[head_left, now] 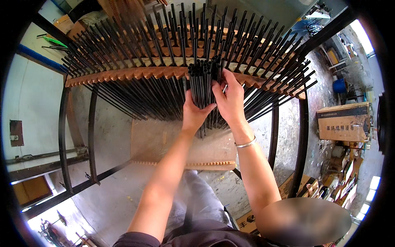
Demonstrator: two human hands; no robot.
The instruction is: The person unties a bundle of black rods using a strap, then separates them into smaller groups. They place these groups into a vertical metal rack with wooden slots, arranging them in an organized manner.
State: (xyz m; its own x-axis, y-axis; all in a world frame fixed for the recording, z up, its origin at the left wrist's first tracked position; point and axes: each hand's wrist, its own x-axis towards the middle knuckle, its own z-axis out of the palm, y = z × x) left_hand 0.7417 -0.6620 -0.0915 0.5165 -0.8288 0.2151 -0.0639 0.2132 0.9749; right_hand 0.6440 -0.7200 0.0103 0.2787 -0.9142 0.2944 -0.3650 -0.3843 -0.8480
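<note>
A tight bundle of thin black tubes stands upright in front of me, its open ends tilted toward me. Around its lower left side my left hand is closed, with the thumb stretched across the front. My right hand presses against the bundle's right side, thumb in front and fingers curled, partly hidden behind it. Just behind the bundle runs a wooden rack with a scalloped front edge. Many more black rods stand in rows through its notches, fanning out left and right.
Dark metal posts carry the rack at both sides. Below lies a wooden board with a notched front strip. Cardboard boxes and a blue bucket stand on the floor at the right. A white panel is at the left.
</note>
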